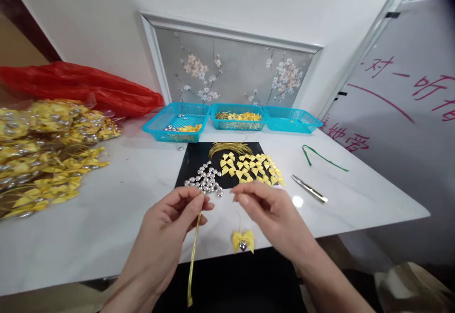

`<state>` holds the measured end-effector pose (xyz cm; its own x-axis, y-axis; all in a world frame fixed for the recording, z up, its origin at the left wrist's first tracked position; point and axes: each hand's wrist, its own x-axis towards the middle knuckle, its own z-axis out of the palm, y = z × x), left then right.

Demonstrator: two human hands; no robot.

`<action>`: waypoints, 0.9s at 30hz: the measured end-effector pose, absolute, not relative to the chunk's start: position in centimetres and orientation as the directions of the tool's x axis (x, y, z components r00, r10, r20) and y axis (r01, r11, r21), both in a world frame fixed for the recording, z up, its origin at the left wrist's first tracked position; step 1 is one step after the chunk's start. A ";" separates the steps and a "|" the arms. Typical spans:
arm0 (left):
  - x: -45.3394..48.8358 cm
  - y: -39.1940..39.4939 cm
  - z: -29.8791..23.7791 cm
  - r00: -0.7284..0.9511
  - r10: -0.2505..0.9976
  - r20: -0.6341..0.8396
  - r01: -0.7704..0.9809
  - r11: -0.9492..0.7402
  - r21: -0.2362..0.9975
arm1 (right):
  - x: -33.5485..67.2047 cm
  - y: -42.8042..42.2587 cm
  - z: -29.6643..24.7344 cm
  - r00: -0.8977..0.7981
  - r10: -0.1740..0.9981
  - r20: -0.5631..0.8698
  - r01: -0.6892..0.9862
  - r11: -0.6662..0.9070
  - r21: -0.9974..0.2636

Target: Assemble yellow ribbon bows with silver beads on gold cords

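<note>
While your left hand (170,218) pinches the top of a gold cord (194,251) that hangs down past the table (106,218) edge, your right hand (270,213) pinches a thin thread from which a yellow bow (243,241) with a silver bead dangles, just below and between your hands. Right behind your fingertips sits a black mat (199,154) carrying silver beads (206,180), loose bows (250,167) and a cord bundle (229,148). Three blue baskets (291,118) line the back, tweezers (308,188) lie to the right, finished bows (42,151) are piled left.
</note>
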<state>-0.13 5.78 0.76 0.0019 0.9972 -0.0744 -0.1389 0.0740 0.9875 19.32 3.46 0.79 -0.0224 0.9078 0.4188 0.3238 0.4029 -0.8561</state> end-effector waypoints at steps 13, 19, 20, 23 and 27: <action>2.6 6.9 1.3 -0.019 0.945 -0.326 -0.565 0.259 0.783 | 16.0 2.7 -1.6 -0.403 0.500 0.767 0.509 0.818 -0.267; 2.2 5.9 1.1 0.000 0.975 -0.222 -0.504 0.192 0.842 | 15.6 3.4 -2.1 0.108 0.684 0.722 0.155 0.706 -0.691; 2.1 5.6 1.2 -0.006 0.980 -0.198 -0.479 0.171 0.861 | 15.6 3.5 -2.0 0.177 0.738 0.651 0.072 0.650 -0.756; 2.2 4.8 1.2 -0.029 0.988 -0.154 -0.389 0.131 0.912 | 15.8 3.8 -1.8 0.223 0.847 0.482 -0.074 0.508 -0.858; 2.0 4.1 1.2 -0.045 0.992 -0.117 -0.264 0.101 0.959 | 15.9 3.7 -1.5 0.157 0.941 0.301 -0.259 0.333 -0.907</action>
